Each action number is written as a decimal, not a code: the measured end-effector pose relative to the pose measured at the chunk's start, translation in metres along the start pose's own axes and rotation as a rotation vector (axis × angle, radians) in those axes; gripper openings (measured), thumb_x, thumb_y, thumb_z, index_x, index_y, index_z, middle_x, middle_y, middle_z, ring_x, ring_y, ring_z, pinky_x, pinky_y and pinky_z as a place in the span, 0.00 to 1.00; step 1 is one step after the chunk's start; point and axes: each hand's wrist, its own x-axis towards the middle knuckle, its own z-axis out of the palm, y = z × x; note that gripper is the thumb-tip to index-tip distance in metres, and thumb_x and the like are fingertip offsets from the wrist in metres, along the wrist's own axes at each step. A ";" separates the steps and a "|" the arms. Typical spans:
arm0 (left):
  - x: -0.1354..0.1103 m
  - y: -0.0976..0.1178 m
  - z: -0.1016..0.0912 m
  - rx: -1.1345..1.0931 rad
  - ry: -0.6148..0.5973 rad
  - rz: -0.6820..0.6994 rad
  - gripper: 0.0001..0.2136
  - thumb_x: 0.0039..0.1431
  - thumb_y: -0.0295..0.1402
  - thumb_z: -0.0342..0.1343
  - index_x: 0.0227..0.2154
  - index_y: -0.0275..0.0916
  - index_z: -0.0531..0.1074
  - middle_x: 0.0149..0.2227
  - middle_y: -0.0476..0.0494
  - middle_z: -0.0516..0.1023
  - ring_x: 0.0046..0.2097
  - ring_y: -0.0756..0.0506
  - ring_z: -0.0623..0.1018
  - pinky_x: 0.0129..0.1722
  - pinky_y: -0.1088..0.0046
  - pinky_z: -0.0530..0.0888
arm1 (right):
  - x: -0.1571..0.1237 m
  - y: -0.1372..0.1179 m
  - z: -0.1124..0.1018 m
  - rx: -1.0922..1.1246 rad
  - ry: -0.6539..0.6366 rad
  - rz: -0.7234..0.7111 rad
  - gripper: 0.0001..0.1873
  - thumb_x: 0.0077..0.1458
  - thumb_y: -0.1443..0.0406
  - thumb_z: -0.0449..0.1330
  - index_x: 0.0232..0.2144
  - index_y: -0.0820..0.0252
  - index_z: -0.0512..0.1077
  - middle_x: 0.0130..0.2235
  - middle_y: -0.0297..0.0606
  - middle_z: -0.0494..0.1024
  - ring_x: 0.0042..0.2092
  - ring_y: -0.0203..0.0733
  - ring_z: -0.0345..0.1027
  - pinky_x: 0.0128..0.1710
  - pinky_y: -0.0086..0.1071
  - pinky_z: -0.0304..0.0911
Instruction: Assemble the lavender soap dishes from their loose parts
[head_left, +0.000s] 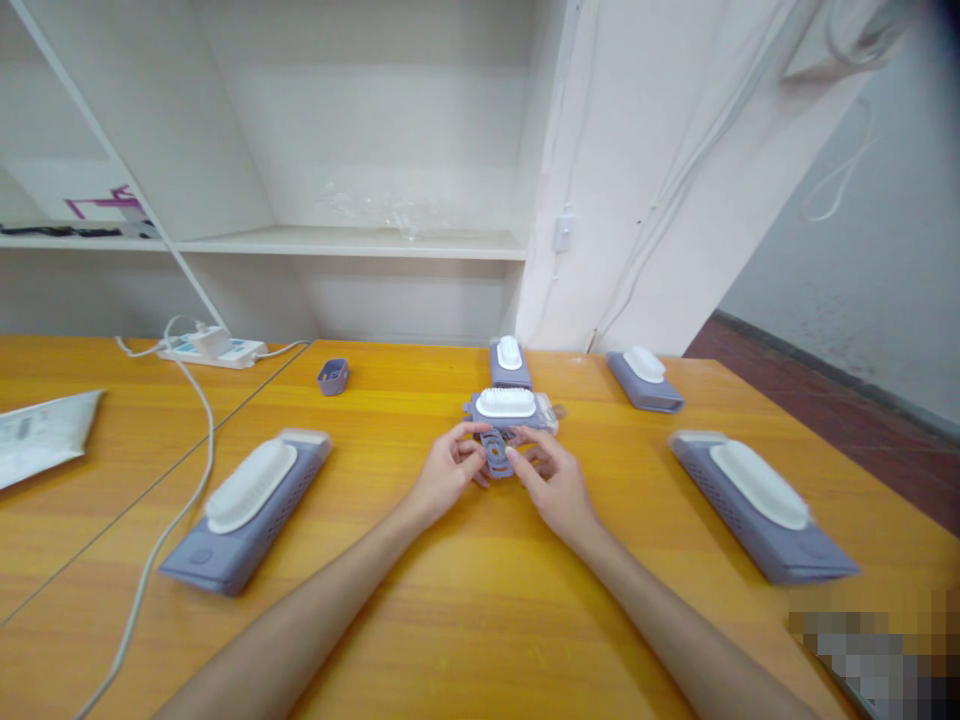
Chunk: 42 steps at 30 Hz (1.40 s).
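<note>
Between my two hands is a small purple-grey plastic part (496, 455) with round and slotted openings. My left hand (451, 468) pinches its left side with thumb and fingers. On the other side, my right hand (551, 480) has its thumb and fingertips closed on the right edge. Just beyond my fingers lies a purple-grey unit with a white bristled pad (507, 402), a clear plastic bit at its right end. Behind that stands a similar purple-grey box with a white pad (510, 362).
Similar padded units lie at left (247, 510), right (761, 505) and back right (646, 380). A small purple cup (334, 376) stands at the back. A power strip (214, 346), white cable (201, 480) and white packet (46, 436) occupy the left. White shelves (360, 243) rise behind.
</note>
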 end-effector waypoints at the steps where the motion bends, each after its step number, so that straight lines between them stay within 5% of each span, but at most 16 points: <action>1: 0.000 0.000 0.000 0.011 0.025 0.009 0.19 0.47 0.35 0.59 0.42 0.35 0.64 0.22 0.53 0.70 0.25 0.51 0.74 0.26 0.75 0.73 | 0.000 0.000 0.000 -0.027 0.025 -0.020 0.16 0.54 0.57 0.57 0.44 0.59 0.68 0.38 0.41 0.73 0.30 0.37 0.68 0.25 0.28 0.65; 5: 0.000 -0.001 0.000 0.046 0.162 0.059 0.17 0.48 0.32 0.56 0.42 0.36 0.63 0.22 0.53 0.71 0.25 0.51 0.74 0.24 0.76 0.72 | -0.003 -0.001 -0.003 -0.149 0.135 -0.125 0.12 0.57 0.62 0.54 0.43 0.58 0.65 0.38 0.41 0.73 0.33 0.39 0.70 0.30 0.32 0.67; 8: 0.000 -0.003 -0.001 0.065 0.229 0.087 0.16 0.48 0.31 0.54 0.42 0.37 0.62 0.22 0.54 0.70 0.24 0.51 0.73 0.24 0.77 0.71 | -0.006 0.001 -0.006 -0.429 0.255 -0.374 0.10 0.52 0.69 0.56 0.39 0.57 0.68 0.47 0.46 0.70 0.48 0.48 0.67 0.45 0.43 0.66; 10: 0.000 -0.004 -0.002 0.101 0.243 0.106 0.15 0.49 0.31 0.54 0.41 0.38 0.63 0.22 0.55 0.69 0.23 0.52 0.71 0.23 0.78 0.69 | -0.007 0.002 -0.009 -0.653 0.291 -0.541 0.15 0.49 0.73 0.56 0.39 0.53 0.71 0.54 0.43 0.66 0.58 0.53 0.57 0.56 0.53 0.52; 13: -0.002 -0.006 -0.001 0.180 0.255 0.141 0.14 0.50 0.31 0.53 0.41 0.38 0.64 0.22 0.55 0.69 0.22 0.53 0.70 0.22 0.79 0.66 | -0.007 0.001 -0.012 -0.877 0.210 -0.664 0.21 0.50 0.76 0.54 0.41 0.46 0.71 0.58 0.34 0.64 0.62 0.51 0.50 0.60 0.61 0.30; 19: -0.008 -0.002 0.003 0.382 0.204 0.212 0.14 0.50 0.28 0.53 0.42 0.38 0.66 0.22 0.55 0.66 0.23 0.54 0.67 0.24 0.80 0.63 | -0.002 -0.013 -0.013 -1.113 0.035 -0.619 0.21 0.52 0.78 0.49 0.43 0.55 0.69 0.63 0.42 0.55 0.64 0.49 0.44 0.58 0.61 0.14; 24: -0.010 0.002 0.006 0.355 0.219 0.293 0.16 0.57 0.35 0.52 0.47 0.39 0.61 0.24 0.54 0.67 0.25 0.53 0.67 0.25 0.79 0.62 | 0.002 -0.014 -0.012 -1.266 0.033 -0.543 0.24 0.50 0.74 0.53 0.51 0.61 0.66 0.61 0.51 0.59 0.64 0.54 0.44 0.58 0.64 0.20; 29: 0.004 0.007 -0.017 0.436 0.477 0.343 0.15 0.59 0.41 0.49 0.45 0.40 0.62 0.22 0.55 0.65 0.25 0.52 0.67 0.25 0.78 0.62 | 0.001 -0.018 -0.012 -1.312 0.066 -0.472 0.32 0.49 0.71 0.55 0.58 0.61 0.59 0.61 0.54 0.58 0.63 0.57 0.46 0.58 0.64 0.25; 37: 0.029 0.007 -0.090 1.108 0.812 0.342 0.13 0.55 0.35 0.50 0.42 0.36 0.65 0.38 0.41 0.70 0.42 0.44 0.71 0.45 0.65 0.67 | 0.002 -0.014 -0.012 -1.223 0.088 -0.493 0.36 0.51 0.72 0.51 0.62 0.66 0.49 0.60 0.54 0.60 0.61 0.56 0.50 0.59 0.59 0.37; 42: 0.031 0.004 -0.100 1.408 0.868 0.131 0.19 0.55 0.38 0.50 0.48 0.35 0.62 0.45 0.34 0.66 0.49 0.38 0.67 0.47 0.60 0.65 | 0.006 -0.002 -0.016 -1.130 0.145 -0.613 0.32 0.54 0.76 0.46 0.62 0.69 0.49 0.54 0.51 0.69 0.56 0.48 0.59 0.56 0.48 0.49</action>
